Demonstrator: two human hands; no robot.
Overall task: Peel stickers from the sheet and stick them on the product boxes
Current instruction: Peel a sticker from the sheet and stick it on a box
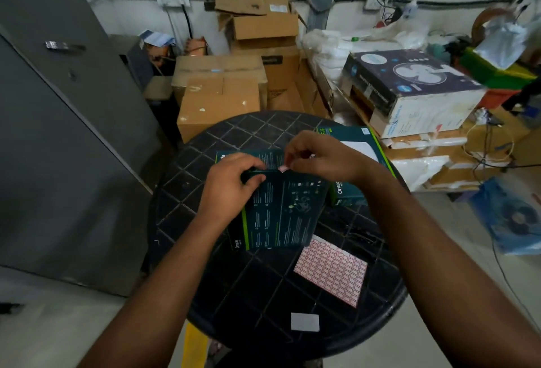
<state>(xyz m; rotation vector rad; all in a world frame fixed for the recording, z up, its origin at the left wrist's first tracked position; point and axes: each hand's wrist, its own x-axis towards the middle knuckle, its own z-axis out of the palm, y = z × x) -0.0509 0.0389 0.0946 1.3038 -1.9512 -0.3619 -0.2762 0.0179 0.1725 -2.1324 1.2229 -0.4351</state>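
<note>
Sticker [282, 168], apparently pinched by the right hand [319, 157], sits at the box's [287, 209] twelve-o'clock edge; left hand [231, 186] grips that box. Lay it flat, then rub outward.

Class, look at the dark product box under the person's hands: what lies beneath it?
The product box rests on the black table. Its near corner overlaps the sticker sheet. Anything else beneath is covered by the box.

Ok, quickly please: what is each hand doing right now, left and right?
Left hand: grips the top edge of the dark green cardboard product box.
Right hand: pinches a small pink-bordered paper sticker at that edge.
</note>
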